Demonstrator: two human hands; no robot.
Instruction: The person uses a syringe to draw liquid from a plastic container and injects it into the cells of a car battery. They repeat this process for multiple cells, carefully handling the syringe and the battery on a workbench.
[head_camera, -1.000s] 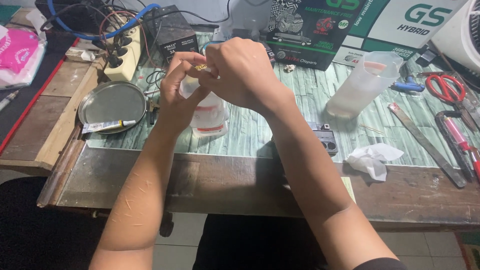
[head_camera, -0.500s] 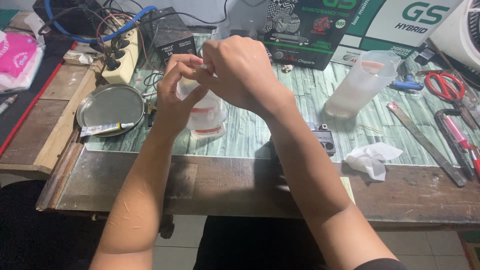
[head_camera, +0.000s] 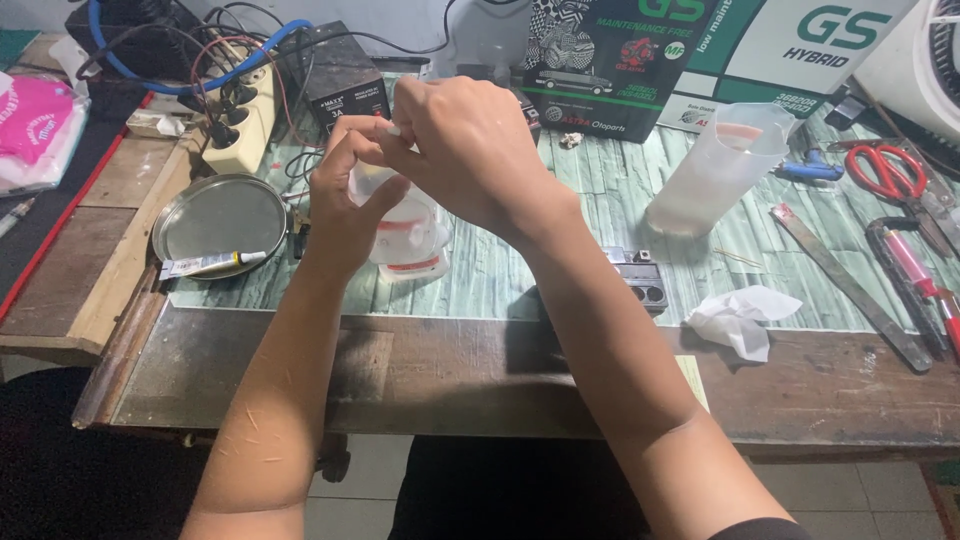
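A clear plastic bottle (head_camera: 410, 235) with a red mark on its side stands tilted on the green-patterned table mat. My left hand (head_camera: 345, 200) wraps around its upper part from the left. My right hand (head_camera: 465, 150) covers the top of the bottle, fingers pinched on a small white piece at its mouth. The bottle's cap area is hidden under my fingers. Both forearms reach in from the near edge of the wooden table (head_camera: 430, 370).
A round metal dish (head_camera: 220, 215) with a small glue tube (head_camera: 210, 263) lies to the left. Behind are a power strip (head_camera: 240, 125), a black adapter box (head_camera: 345, 85) and printed cartons. Right: a clear measuring jug (head_camera: 715, 170), crumpled tissue (head_camera: 740, 318), small black part (head_camera: 640, 280), metal ruler (head_camera: 850, 285), red scissors (head_camera: 890, 165).
Both hands and the bottle stay in nearly the same place; my right hand's fingers shift slightly on the bottle's top.
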